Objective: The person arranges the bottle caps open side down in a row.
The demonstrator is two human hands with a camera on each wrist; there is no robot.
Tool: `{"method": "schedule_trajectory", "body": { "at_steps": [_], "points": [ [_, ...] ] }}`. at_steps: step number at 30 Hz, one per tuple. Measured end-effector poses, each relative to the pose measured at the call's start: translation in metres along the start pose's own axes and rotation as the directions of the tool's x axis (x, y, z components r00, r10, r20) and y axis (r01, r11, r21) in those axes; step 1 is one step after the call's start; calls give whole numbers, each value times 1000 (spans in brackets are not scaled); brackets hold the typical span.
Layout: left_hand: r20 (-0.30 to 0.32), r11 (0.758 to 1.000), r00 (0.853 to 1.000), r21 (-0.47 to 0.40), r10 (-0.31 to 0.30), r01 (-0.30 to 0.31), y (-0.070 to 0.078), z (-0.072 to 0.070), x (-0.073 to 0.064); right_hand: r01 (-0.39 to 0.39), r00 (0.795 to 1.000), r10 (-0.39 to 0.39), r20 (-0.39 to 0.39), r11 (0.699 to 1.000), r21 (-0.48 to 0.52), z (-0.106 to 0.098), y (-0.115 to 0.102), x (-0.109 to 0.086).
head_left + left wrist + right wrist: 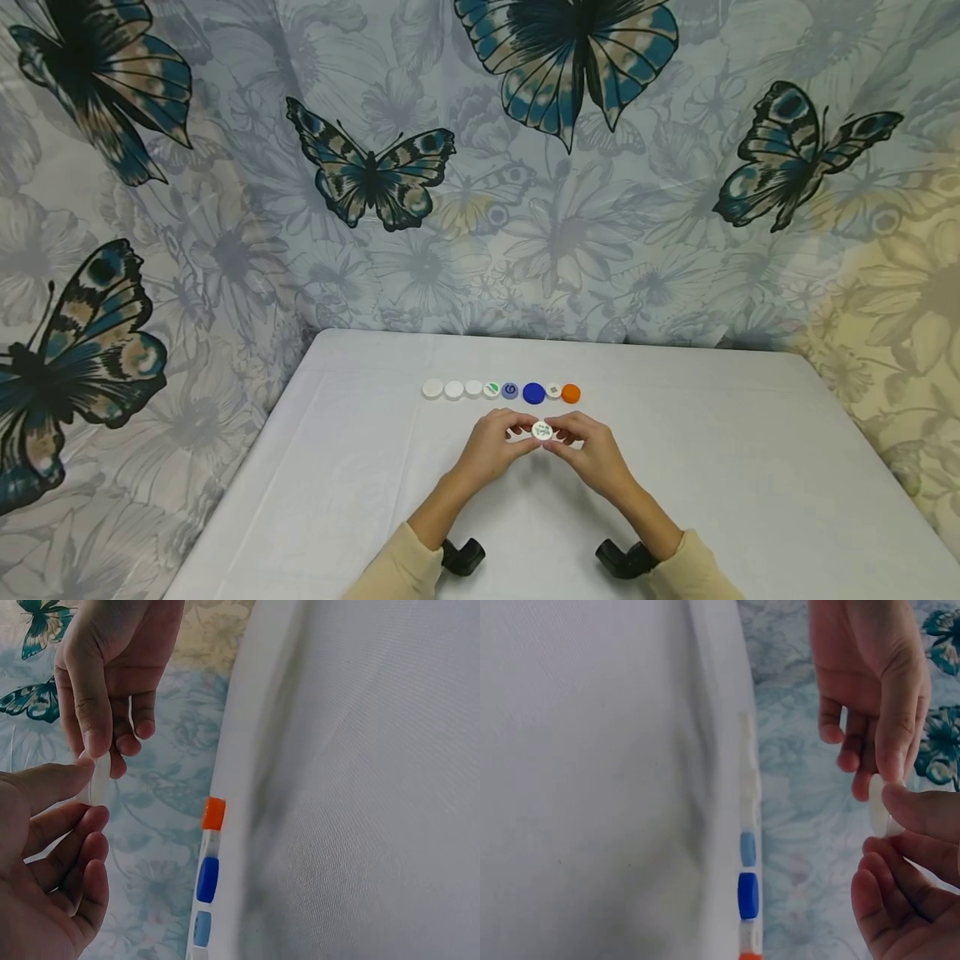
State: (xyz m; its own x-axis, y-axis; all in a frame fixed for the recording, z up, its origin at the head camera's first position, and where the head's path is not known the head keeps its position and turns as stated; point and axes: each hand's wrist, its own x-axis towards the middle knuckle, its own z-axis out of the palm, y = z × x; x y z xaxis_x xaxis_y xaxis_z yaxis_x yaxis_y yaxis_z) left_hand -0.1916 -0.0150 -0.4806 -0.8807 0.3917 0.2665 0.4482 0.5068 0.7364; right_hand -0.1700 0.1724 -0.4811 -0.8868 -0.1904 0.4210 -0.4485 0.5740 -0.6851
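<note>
A round white bottle cap (542, 430) with dark print on its top is pinched between both hands, above the white table. My left hand (491, 450) grips its left edge between thumb and fingers, and my right hand (592, 457) does the same at the right edge. Seen edge-on in the left wrist view, the cap (99, 781) looks thin and pale, with the left hand (52, 862) below and the right hand (120, 667) above. The right wrist view also shows the cap (880, 806) between thumbs and fingertips.
Just beyond the hands, a row of caps lies on the table (375, 467): several white ones, a light blue cap (510, 391), a dark blue cap (534, 393) and an orange cap (571, 393) at the right end. Butterfly-patterned cloth (570, 267) hangs behind.
</note>
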Motion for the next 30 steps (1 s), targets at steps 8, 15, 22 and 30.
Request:
{"method": "schedule_trajectory", "body": {
  "at_steps": [8, 15, 22, 30],
  "points": [
    [13, 999, 1000, 33, 9, -9, -5, 15, 20, -48, 997, 51, 60, 997, -56, -10, 13, 11],
    [42, 995, 999, 95, 15, -19, -9, 32, 41, -42, 990, 55, 133, 994, -96, -21, 33, 23],
    [71, 991, 997, 131, -9, 0, -14, 53, 63, -99, 973, 124, 196, 986, -132, -31, 55, 32],
    [53, 986, 998, 163, -39, 30, -14, 70, 89, -121, 962, 156, 223, 979, -163, -42, 79, 51]
  ]
}}
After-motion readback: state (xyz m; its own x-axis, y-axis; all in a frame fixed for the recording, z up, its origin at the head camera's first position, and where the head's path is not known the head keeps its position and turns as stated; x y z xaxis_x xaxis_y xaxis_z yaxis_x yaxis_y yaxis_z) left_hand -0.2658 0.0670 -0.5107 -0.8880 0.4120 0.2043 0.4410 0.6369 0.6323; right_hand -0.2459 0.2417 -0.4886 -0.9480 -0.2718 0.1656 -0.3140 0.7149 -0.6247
